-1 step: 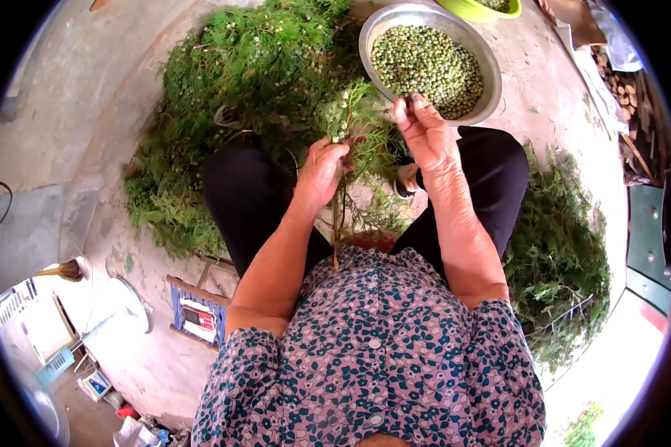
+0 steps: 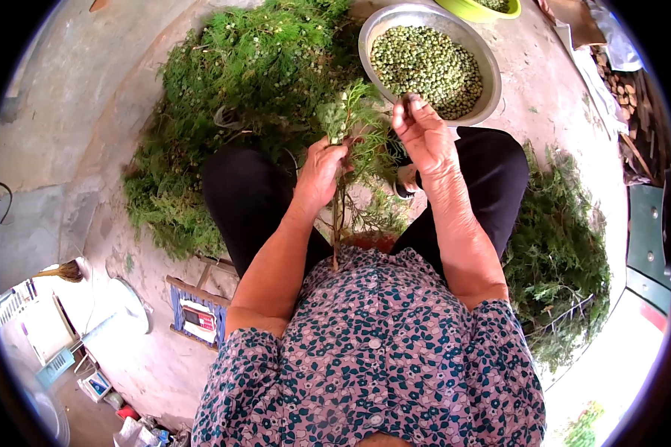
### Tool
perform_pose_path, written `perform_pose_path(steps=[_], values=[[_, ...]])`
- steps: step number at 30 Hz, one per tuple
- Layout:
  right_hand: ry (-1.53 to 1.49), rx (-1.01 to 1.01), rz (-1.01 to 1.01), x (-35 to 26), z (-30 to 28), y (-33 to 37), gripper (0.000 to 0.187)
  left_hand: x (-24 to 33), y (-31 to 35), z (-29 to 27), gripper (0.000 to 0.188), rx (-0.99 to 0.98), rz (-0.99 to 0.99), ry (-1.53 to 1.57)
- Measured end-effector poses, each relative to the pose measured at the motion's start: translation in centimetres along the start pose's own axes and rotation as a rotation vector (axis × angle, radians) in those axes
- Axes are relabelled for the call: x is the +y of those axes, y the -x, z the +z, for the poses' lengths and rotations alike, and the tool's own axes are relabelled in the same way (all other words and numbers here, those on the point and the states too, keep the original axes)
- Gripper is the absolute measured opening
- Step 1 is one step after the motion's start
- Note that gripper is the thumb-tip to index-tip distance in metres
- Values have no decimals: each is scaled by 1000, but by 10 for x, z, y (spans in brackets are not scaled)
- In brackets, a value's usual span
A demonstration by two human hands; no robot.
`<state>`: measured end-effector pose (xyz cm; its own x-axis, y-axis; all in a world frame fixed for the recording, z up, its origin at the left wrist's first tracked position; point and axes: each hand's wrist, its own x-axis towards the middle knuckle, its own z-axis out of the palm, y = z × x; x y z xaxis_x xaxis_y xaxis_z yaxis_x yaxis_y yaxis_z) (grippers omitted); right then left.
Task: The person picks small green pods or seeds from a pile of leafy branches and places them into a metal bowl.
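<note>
My left hand is closed around the stem of a leafy conifer branch, held upright between my knees. Its green, feathery sprays fan out above the fist, and the bare brown stem reaches down toward my lap. To the right, my right hand is raised palm up by the near rim of a metal basin. Thumb and fingers come together in a pinch; whatever is between the tips is too small to make out. Many small round green cones fill the bottom of the basin.
A large heap of cut conifer branches lies ahead on the left; another pile is beside my right knee. Beyond the basin stands a yellow-green bowl. A small blue-sided stool is at my left, with a broom head farther off.
My right hand has shifted very slightly left at the basin's near rim. The left hand and the branch are practically still.
</note>
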<state>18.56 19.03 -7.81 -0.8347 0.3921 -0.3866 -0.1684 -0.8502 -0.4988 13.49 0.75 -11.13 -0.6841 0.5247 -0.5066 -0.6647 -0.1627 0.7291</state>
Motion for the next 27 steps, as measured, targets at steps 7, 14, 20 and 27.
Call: perform_pose_path(steps=[7, 14, 20, 27], values=[[841, -227, -33, 22, 18, 15, 19, 1, 5, 11, 16, -19, 64, -59], [1222, -192, -160, 41, 10, 13, 18, 2, 7, 13, 13, -58, 29, -52], [695, 34, 109, 35, 8, 15, 11, 7, 12, 18, 10, 36, -30, -30], [619, -172, 119, 29, 7, 14, 12, 9, 8, 14, 7, -18, 20, -92]])
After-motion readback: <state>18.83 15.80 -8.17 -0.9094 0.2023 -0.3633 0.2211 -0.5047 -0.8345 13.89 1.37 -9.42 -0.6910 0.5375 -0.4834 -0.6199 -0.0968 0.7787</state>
